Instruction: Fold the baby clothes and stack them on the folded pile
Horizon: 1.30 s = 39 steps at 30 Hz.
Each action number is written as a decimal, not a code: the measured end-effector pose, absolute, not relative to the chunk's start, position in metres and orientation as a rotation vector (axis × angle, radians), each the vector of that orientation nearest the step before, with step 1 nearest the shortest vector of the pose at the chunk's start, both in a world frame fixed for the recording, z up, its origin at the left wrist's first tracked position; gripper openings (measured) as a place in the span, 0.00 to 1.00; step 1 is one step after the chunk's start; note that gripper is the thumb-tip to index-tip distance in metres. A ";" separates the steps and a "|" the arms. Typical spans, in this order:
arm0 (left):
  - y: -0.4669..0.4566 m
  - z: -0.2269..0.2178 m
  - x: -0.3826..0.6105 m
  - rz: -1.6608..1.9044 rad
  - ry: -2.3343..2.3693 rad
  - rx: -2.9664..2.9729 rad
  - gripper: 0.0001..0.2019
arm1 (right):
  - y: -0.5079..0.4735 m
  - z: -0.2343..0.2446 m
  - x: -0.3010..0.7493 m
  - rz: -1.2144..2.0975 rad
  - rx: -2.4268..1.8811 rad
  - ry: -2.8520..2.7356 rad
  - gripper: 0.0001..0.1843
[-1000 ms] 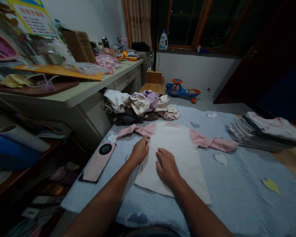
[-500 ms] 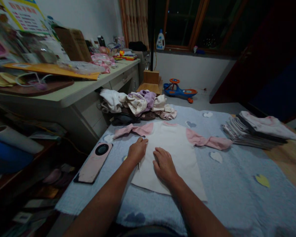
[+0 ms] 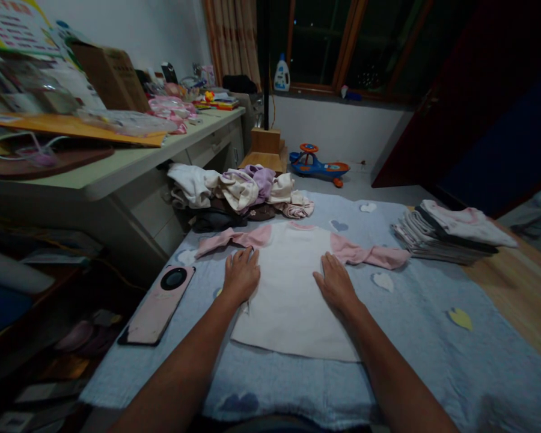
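A white long-sleeved shirt [image 3: 293, 294] with pink sleeves lies spread flat, its neck pointing away from me and both sleeves stretched out sideways. My left hand [image 3: 242, 275] rests at the shirt's left side, just below the left sleeve, fingers extended and somewhat apart. On the opposite side, below the right sleeve, my right hand [image 3: 336, 281] lies on the fabric with its fingers stretched out. Neither hand grips the cloth. Beneath the shirt is a light blue cloth [image 3: 415, 325] with heart and leaf patterns.
A pink phone [image 3: 160, 307] lies to the left. Behind the shirt is a heap of crumpled clothes [image 3: 238, 189]. A stack of folded clothes [image 3: 446, 234] sits at the right. A cluttered desk [image 3: 103, 171] borders the left; a blue ride-on toy [image 3: 318, 165] stands on the floor beyond.
My right hand has moved from the shirt's middle to its right side. My left hand's fingers have spread from a closer pose at the left edge. The view has shifted slightly right.
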<state>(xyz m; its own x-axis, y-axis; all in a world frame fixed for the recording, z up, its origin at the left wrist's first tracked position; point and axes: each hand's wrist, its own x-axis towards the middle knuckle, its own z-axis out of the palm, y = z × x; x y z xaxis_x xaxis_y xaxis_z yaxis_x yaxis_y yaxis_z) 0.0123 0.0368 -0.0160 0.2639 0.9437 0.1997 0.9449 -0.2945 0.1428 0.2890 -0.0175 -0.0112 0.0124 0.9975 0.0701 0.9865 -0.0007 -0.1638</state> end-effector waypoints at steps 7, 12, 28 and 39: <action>0.030 -0.009 0.019 -0.391 -1.939 -2.466 0.25 | -0.022 -0.027 0.291 -0.073 -2.176 -1.974 0.32; 0.031 -0.005 0.024 -0.353 -1.719 -2.516 0.20 | -0.022 -0.026 0.290 -0.087 -2.161 -1.962 0.32; 0.065 -0.012 0.060 -0.179 -1.697 -2.776 0.31 | -0.022 -0.025 0.290 -0.016 -2.119 -1.952 0.32; 0.085 0.000 0.076 -0.306 -1.766 -2.545 0.24 | -0.022 -0.027 0.291 -0.023 -2.114 -1.940 0.32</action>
<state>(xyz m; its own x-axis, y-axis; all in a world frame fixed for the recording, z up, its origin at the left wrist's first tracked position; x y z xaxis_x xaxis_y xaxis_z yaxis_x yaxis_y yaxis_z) 0.0757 0.0846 -0.0001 0.3371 0.9246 0.1772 0.9303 -0.3561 0.0881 0.2906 -0.0215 -0.0265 0.1024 0.9758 0.1931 0.9801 -0.0658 -0.1872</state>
